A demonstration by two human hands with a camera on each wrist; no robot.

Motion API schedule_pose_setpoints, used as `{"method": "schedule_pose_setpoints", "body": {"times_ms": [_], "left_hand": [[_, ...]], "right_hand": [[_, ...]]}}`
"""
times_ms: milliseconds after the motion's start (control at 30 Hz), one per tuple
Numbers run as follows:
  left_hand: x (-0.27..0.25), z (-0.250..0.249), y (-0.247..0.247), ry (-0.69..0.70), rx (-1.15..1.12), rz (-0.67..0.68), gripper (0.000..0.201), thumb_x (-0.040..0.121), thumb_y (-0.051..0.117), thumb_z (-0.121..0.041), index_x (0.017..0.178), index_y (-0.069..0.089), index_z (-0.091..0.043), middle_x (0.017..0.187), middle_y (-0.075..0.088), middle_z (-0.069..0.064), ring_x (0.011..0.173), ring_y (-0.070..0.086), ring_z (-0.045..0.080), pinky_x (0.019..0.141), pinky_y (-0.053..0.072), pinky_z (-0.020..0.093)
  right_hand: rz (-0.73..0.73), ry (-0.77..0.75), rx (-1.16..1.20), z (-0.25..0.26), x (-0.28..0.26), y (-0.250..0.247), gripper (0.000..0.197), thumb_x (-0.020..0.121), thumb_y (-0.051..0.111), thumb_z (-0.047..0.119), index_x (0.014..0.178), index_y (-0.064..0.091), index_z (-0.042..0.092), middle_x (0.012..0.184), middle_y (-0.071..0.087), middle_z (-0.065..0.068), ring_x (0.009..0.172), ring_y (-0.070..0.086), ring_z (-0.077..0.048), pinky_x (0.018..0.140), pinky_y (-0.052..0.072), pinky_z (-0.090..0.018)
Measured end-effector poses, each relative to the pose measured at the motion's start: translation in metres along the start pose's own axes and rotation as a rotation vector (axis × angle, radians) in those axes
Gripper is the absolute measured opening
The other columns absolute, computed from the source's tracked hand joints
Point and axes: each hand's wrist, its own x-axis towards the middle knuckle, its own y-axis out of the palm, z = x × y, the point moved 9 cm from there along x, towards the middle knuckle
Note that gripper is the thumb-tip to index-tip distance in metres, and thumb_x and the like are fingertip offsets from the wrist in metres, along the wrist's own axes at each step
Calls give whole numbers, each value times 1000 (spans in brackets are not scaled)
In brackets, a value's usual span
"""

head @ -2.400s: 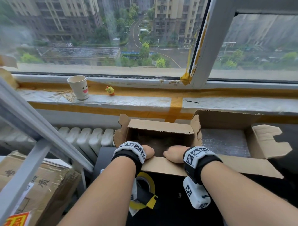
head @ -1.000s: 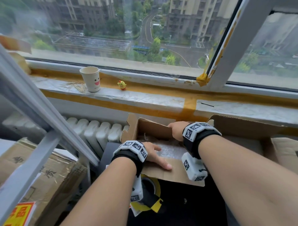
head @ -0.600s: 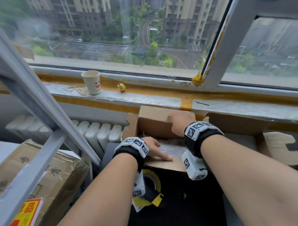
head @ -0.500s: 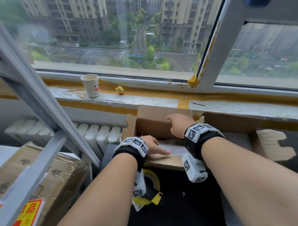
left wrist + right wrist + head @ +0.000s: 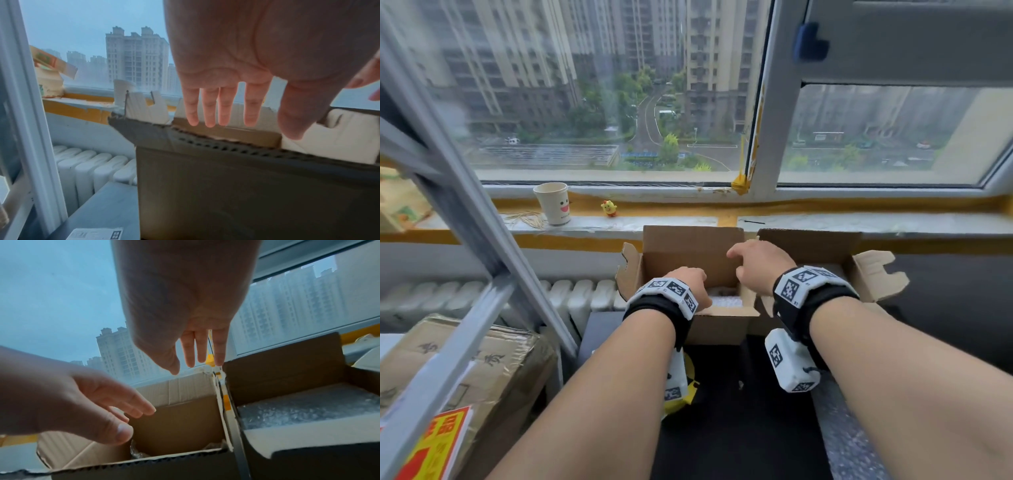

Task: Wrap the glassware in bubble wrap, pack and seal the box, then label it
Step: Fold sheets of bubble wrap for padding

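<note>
An open cardboard box [image 5: 678, 253] stands below the window sill with its far flap upright. Crumpled bubble wrap [image 5: 726, 301] shows inside it; no glass is visible. My left hand [image 5: 688, 284] hovers over the box's near edge, fingers straight and holding nothing; the left wrist view shows the left hand [image 5: 226, 110] above the near wall [image 5: 226, 186]. My right hand [image 5: 753, 263] hangs over the box's far right corner. In the right wrist view the right hand [image 5: 195, 353] points down with straight, empty fingers, close to the flap's top corner.
A second open box [image 5: 811, 246] lined with bubble wrap [image 5: 298, 410] sits against the first on the right. A yellow tape roll [image 5: 685, 394] lies under my left wrist. A paper cup [image 5: 553, 204] and yellow toy [image 5: 608, 208] stand on the sill. A metal frame [image 5: 465, 222] slants at the left.
The far flap, folded inward earlier, now stands upright. My left hand has lifted off the near flap and moved over the opening. My right hand has shifted from the far flap toward the right corner.
</note>
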Motion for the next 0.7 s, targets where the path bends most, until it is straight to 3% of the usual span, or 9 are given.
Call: {"method": "schedule_pose_setpoints", "body": {"times_ms": [167,367,467,600,700], "left_hand": [[-16,-40,-5,25,12,-67,56,90,56,-41,141,45,-22,139,49,6,121,53,26,99,46,37],[-42,-114,8,88,-65,-215,36,89,55,-31,124,58,-22,133,44,5,117,51,27,97,46,38],[-51,-155,22,127,-86,-260,29,90,54,-28,117,62,-23,124,50,4,114,53,24,94,46,35],[-51,-185,56,106,-121,-200,20,86,53,-23,94,72,-22,100,69,1,89,64,23,71,50,29],[-44,-193,94,59,-178,-95,20,85,54,-20,94,72,-22,96,71,1,88,66,22,70,50,27]], "right_hand": [[-51,-18,43,-31,-41,-9,44,93,43,17,132,55,33,137,55,6,124,51,-18,102,44,-37],[-135,16,119,-97,-97,-23,37,92,48,20,123,63,30,130,62,5,120,56,-20,102,44,-35],[-181,93,136,-136,-128,-24,29,90,49,22,110,69,30,116,68,3,109,60,-22,93,48,-32],[-114,182,112,-184,-158,0,18,87,53,29,91,71,28,100,71,1,95,62,-24,75,45,-28],[-5,218,114,-212,-168,34,16,86,53,29,85,69,30,98,70,3,93,62,-23,74,47,-28]]}}
